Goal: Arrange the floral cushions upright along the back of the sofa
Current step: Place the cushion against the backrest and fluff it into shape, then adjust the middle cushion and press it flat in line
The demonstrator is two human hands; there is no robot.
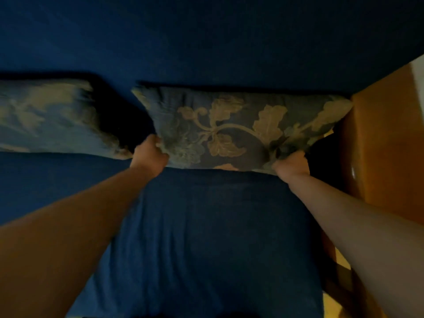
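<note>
Floral cushions are being set in place, and the right-hand cushion (238,127) is the one in hand. Nearest, both forearms reach across the blue seat (206,237). Left hand (150,158) has its grip clenched on the cushion's lower left corner; right hand (291,164) grasps the lower right corner. The cushion leans against the sofa back (206,47), beside the wooden arm (387,143). A second cushion (52,118) lies well left, blurred. Judged next: seat the bottom edge down, tip it upright, then let go.

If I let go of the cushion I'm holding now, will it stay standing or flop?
The floral cushion looks soft: its corners bunch under the left hand and right hand. Leaning on the sofa back, it probably stays up, maybe sagging.
</note>
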